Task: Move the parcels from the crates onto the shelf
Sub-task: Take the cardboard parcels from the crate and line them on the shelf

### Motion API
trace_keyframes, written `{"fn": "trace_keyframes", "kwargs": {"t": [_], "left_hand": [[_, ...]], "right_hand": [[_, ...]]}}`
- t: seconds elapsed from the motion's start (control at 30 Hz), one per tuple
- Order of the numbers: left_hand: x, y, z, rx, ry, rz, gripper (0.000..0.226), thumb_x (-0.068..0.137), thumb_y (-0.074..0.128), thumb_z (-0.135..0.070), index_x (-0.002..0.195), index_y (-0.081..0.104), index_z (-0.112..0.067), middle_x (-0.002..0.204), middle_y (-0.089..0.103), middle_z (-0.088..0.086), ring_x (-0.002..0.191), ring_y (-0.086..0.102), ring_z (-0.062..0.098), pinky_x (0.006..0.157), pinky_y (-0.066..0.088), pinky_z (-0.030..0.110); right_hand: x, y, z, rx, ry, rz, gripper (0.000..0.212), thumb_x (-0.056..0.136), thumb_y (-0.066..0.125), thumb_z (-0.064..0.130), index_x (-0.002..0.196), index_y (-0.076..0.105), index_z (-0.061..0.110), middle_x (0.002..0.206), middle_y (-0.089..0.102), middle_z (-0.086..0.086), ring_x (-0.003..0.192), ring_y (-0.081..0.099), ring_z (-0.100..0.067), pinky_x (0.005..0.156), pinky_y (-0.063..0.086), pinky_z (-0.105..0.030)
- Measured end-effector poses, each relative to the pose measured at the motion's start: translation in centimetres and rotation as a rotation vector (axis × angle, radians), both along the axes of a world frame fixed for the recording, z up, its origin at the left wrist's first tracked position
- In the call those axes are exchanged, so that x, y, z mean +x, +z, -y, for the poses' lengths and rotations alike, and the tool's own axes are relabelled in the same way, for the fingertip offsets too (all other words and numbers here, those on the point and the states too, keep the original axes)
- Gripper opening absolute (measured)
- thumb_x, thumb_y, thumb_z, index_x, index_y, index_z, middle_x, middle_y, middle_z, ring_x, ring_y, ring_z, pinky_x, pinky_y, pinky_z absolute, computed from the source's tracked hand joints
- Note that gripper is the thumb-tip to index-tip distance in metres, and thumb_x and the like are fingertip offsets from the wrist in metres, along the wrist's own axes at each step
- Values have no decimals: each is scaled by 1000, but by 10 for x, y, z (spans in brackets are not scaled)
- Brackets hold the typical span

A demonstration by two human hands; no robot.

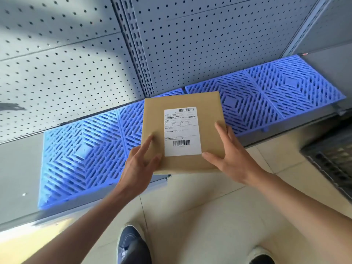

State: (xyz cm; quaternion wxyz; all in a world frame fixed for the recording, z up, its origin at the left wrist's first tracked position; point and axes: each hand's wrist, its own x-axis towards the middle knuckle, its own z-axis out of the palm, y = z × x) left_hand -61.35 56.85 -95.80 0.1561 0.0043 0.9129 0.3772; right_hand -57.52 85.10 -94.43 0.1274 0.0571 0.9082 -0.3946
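A: Where is the parcel (183, 130)?

B: Over the front edge of the shelf (21, 164), above the blue grid mats (82, 155). Brown cardboard, white label (182, 131) facing up.

A: Hands?

B: The left hand (139, 164) grips the near left corner, thumb on top. The right hand (226, 157) grips the near right edge, thumb by the label.

A: Surroundings?

B: Grey pegboard (76, 54) behind the shelf. A dark crate (331, 159) on the tiled floor (209, 216), at right.

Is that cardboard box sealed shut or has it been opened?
Shut, as far as shows: the parcel has a flat, unbroken top face with its shipping label intact. Its other sides are hidden.
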Motion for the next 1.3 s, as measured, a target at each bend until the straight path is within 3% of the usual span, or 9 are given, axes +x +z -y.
{"fn": "trace_keyframes", "kwargs": {"t": [0.13, 0.3, 0.47, 0.67, 0.8, 0.93, 1.07, 1.2, 1.3], "left_hand": [[14, 0, 32, -20, 64, -33, 60, 102, 49, -43, 156, 23, -48, 136, 45, -2, 100, 53, 16, 84, 38, 32], [38, -3, 82, -7, 160, -64, 69, 95, 58, -53, 154, 22, -55, 139, 45, 5, 127, 49, 32, 102, 44, 42], [59, -2, 129, -17, 241, -99, 71, 94, 63, -50, 156, 27, -47, 160, 28, 13, 149, 27, 25, 116, 27, 35], [74, -3, 192, -22, 354, -96, 63, 95, 63, -45, 153, 36, -45, 160, 27, 14, 150, 23, 18, 117, 24, 31], [79, -7, 232, -25, 439, -96, 56, 94, 64, -46, 147, 44, -50, 150, 39, 10, 140, 39, 24, 116, 34, 39], [77, -9, 256, -69, 490, -103, 53, 96, 64, -44, 147, 49, -42, 153, 36, 7, 136, 44, 24, 109, 34, 30], [71, -8, 263, -114, 492, -146, 51, 98, 63, -40, 147, 51, -34, 155, 36, 2, 134, 44, 20, 99, 32, 22], [71, -16, 269, -260, 470, -219, 49, 98, 61, -42, 146, 52, -36, 159, 34, 3, 143, 35, 27, 108, 43, 50], [83, -24, 265, -444, 297, -459, 42, 99, 61, -33, 140, 58, -31, 153, 43, 7, 142, 34, 32, 102, 41, 54]], "right_hand": [[-9, 6, 37, 13, 42, 15, 98, 92, 66, 51, 161, -2, 36, 169, -11, 8, 154, -1, -6, 118, 9, -26], [-14, 0, 94, -27, 63, -50, 96, 90, 71, 43, 162, 8, 34, 171, -3, 5, 155, -3, -5, 119, 6, -25], [-10, -11, 153, -66, 67, -68, 90, 91, 71, 43, 161, 15, 37, 171, -3, -2, 155, 0, -11, 114, 6, -21], [-8, -19, 228, -88, 133, -122, 71, 96, 66, 41, 158, 32, 32, 171, -3, -4, 156, 5, -15, 113, 12, -22], [-13, -26, 271, -112, 207, -116, 67, 98, 60, 46, 158, 33, 32, 171, -7, -2, 156, 2, -13, 117, 16, -28], [-21, -33, 301, -130, 260, -124, 67, 100, 58, 45, 159, 30, 29, 170, -12, -2, 155, -4, -12, 111, 10, -17], [-26, -43, 313, -93, 325, -86, 73, 98, 58, 49, 160, 26, 29, 168, -20, -1, 157, -4, -18, 123, 15, -36], [-23, -47, 313, -36, 400, -133, 81, 94, 65, 50, 161, 24, 32, 166, -26, 4, 156, -15, -21, 125, 14, -49], [-15, -52, 310, 60, 483, -231, 76, 92, 72, 38, 158, 33, 31, 168, -20, 3, 156, -16, -25, 119, 24, -54]]}}
